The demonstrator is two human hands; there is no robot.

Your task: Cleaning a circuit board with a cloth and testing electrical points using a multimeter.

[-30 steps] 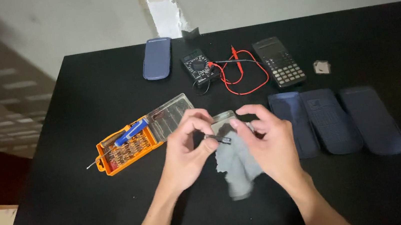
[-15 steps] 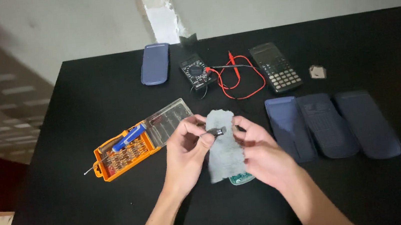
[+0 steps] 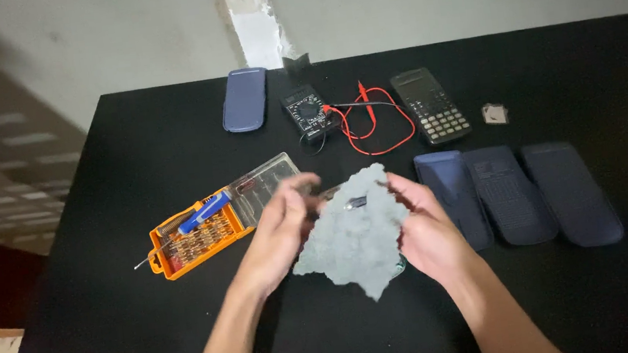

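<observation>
Above a black counter (image 3: 152, 345), grey cloth (image 3: 356, 231) stretched between left hand (image 3: 277, 232) and right hand (image 3: 426, 231), fingers of both pinching its side edges, long axis toward the body.

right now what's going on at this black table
A person holds a grey cloth up over the black table with both hands: left hand on its left edge, right hand on its right. A small dark part shows at the cloth's top. Around them lie an orange screwdriver kit, a multimeter, a calculator and three dark covers.
</observation>
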